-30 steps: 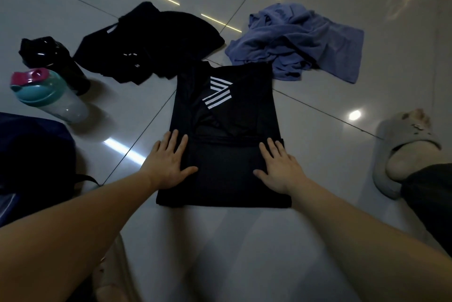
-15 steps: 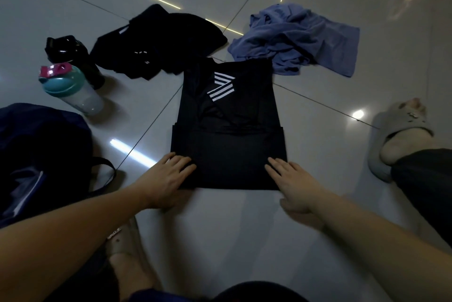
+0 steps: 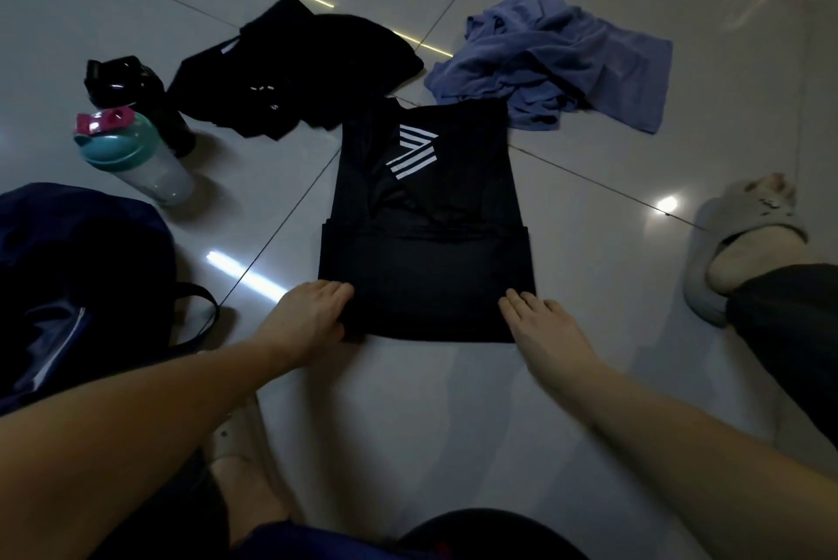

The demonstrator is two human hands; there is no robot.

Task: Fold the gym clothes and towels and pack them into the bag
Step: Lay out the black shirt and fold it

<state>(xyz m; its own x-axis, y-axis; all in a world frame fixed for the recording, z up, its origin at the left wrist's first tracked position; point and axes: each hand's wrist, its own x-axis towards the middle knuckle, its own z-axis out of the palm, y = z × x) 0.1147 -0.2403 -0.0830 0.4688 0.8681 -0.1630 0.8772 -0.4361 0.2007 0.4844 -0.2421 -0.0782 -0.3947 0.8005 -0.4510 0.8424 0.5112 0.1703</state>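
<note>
Scanning from the left edge: dark navy fabric bag [image 3: 77, 287], mouth slumped, strap loop trailing on the glossy pale tiled floor [image 3: 589, 205]. Just past it, clear shaker bottle with teal lid and pink flip cap [image 3: 136, 160], and a black bottle [image 3: 131, 92] behind that. Crumpled black garment [image 3: 294, 69] heaped farther out, unfolded.

Left hand [image 3: 308, 319] sits at the near left corner of the black sports shirt with white diagonal stripes [image 3: 426, 260], fingers lying over the hem. Light is dim and cloth is dark, so I cannot tell whether it pinches the corner or only presses it. Shirt lies flat mid-floor, sides tucked in, bottom part doubled up, well apart from the bag.

Right hand [image 3: 544, 328] is relaxed and flat, fingers straight, tips touching the near right corner, gripping nothing.

Rumpled lavender-blue towel [image 3: 553, 60] lies beyond, its edge meeting the shirt's far right corner. Grey slipper on a foot [image 3: 743, 237] at far right.

Risks, as I judge them: slick cloth on polished tile could slide, not fold; lifting one corner ahead of the other would skew the fold and spill the tucked sides; the towel's edge may drag along with the shirt.
</note>
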